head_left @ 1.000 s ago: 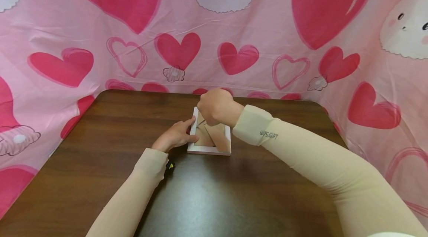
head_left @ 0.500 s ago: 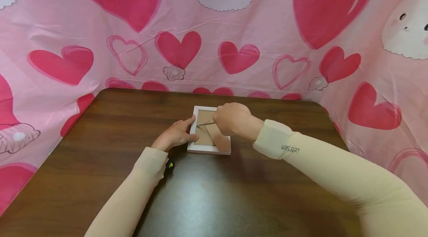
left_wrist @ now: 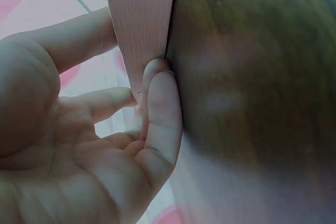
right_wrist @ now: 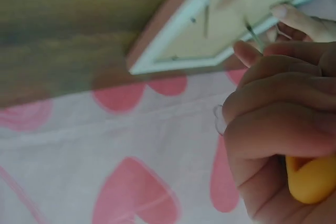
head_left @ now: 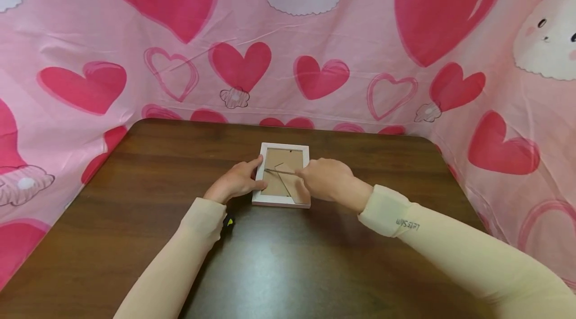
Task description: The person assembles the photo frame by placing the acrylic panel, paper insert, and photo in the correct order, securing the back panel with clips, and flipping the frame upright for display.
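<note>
A white picture frame (head_left: 279,201) lies on the table with its beige backing board (head_left: 288,157) upward. A hinged stand flap (head_left: 294,190) slants across the board. My left hand (head_left: 236,181) holds the frame's left side, thumb on the rim and fingertips against the outer side (left_wrist: 143,30). With my right hand (head_left: 328,179) I grip a screwdriver (head_left: 282,172). Its thin shaft crosses above the board, the tip at the left inner edge near my left hand. In the right wrist view its yellow handle (right_wrist: 312,184) shows in my palm, partly covered by curled fingers.
The frame rests toward the back of a dark brown wooden table (head_left: 270,259). Beyond the table's back edge hangs a pink cloth (head_left: 351,44) printed with hearts. A small black object (head_left: 229,222) with a yellow mark sits beside my left wrist.
My right hand has moved right and toward me, from over the frame to its right edge, and the screwdriver's shaft has come into sight. My left hand and the frame stay put.
</note>
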`<state>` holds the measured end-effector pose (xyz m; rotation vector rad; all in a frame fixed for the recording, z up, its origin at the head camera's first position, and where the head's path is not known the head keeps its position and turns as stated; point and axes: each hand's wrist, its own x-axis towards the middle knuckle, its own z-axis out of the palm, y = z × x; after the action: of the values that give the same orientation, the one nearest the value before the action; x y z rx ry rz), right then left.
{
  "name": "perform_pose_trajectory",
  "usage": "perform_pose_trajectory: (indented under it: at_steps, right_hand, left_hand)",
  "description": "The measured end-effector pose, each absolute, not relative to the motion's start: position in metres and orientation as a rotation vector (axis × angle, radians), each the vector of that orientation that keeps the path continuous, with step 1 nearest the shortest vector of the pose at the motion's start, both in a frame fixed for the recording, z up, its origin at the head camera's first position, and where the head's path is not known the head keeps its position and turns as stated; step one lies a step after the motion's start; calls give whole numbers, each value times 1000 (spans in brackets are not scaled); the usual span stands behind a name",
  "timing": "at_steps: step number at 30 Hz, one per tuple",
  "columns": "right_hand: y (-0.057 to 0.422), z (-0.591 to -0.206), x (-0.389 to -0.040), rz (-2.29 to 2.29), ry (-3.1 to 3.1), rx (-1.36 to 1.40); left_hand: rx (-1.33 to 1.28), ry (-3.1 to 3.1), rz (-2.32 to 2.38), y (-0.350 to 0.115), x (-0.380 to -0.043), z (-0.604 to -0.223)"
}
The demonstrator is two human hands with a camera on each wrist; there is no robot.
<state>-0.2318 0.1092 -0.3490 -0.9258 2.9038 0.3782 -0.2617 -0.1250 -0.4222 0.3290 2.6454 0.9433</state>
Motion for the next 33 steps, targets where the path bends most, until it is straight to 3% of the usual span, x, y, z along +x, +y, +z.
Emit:
perform_pose_trajectory:
  at_steps: [17,33]
  right_hand:
    - [133,-393,-228,-208,2854,-1024]
    - [150,-412,-228,-176,3066,-1143]
  left_hand:
    - [319,2636,968,-124,-261,-423]
    - [322,2628,985,-126,-260,-424]
